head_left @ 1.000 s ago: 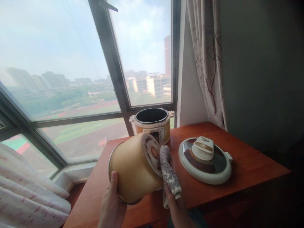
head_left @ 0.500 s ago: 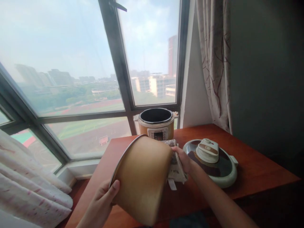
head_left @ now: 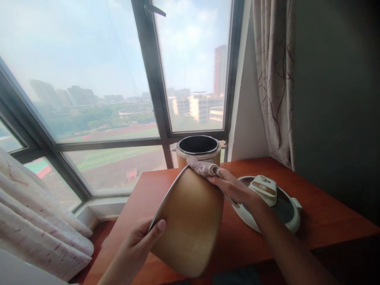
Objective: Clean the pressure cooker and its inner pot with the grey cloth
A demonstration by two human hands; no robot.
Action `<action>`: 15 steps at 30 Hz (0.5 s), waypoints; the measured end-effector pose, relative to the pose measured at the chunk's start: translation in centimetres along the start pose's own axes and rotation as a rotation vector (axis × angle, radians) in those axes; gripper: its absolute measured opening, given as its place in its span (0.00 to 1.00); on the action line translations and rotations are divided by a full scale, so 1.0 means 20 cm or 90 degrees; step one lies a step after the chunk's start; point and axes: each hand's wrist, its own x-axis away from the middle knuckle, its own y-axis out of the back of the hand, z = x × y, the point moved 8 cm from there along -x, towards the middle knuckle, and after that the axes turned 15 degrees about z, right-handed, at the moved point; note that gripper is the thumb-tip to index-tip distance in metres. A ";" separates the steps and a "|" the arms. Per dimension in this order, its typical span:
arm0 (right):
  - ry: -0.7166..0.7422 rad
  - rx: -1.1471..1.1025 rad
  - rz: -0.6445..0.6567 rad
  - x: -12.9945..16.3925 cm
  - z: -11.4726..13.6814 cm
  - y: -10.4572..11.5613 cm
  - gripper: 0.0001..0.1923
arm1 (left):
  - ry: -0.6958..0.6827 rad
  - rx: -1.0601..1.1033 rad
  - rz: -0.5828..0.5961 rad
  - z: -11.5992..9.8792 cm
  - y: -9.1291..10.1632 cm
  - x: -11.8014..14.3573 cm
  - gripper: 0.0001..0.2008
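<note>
A gold inner cooking pot (head_left: 190, 223) is held tilted on its side over the near part of the table, its rim toward the left. My left hand (head_left: 142, 241) grips that rim, thumb on the gold outside and fingers behind. A folded, patterned cloth (head_left: 204, 168) is in my right hand (head_left: 233, 186), laid against the pot's upper side close to the rim. Behind them stands the pressure cooker body (head_left: 198, 149), open at the top, its front panel mostly covered by the cloth and pot.
The cooker lid (head_left: 274, 204) lies on the reddish wooden table (head_left: 320, 209) at the right, partly behind my right forearm. A large window (head_left: 192, 71) rises behind the table. Curtains hang at the left (head_left: 38, 233) and right (head_left: 276, 87).
My right hand has moved the cloth up and left, from the pot's right side to its upper edge near the rim. The pot has shifted slightly right, and the view has turned a little.
</note>
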 end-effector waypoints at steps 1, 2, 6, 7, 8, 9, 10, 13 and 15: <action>0.029 0.083 0.009 0.01 0.07 -0.03 0.23 | -0.006 -0.010 0.001 -0.01 -0.04 -0.01 0.17; 0.054 0.162 0.014 0.03 0.14 -0.07 0.26 | -0.010 -0.008 -0.005 -0.01 -0.07 -0.02 0.17; 0.101 0.352 0.041 0.07 0.32 -0.17 0.31 | 0.030 0.068 -0.057 0.01 -0.11 -0.02 0.18; 0.113 0.348 0.044 0.08 0.34 -0.17 0.30 | 0.050 0.083 -0.061 0.03 -0.11 -0.02 0.18; 0.126 0.319 0.045 0.08 0.35 -0.15 0.29 | 0.069 0.094 -0.062 0.04 -0.10 -0.02 0.18; 0.133 0.269 0.042 0.08 0.34 -0.12 0.28 | 0.085 0.106 -0.061 0.05 -0.09 -0.01 0.19; 0.127 0.202 0.036 0.07 0.30 -0.08 0.25 | 0.099 0.120 -0.058 0.06 -0.08 0.00 0.19; 0.026 -0.071 -0.007 0.05 0.08 0.05 0.17 | 0.113 0.183 -0.052 0.09 -0.06 0.01 0.20; -0.047 -0.278 -0.070 0.05 -0.12 0.10 0.13 | 0.094 0.240 -0.073 0.10 -0.05 0.02 0.22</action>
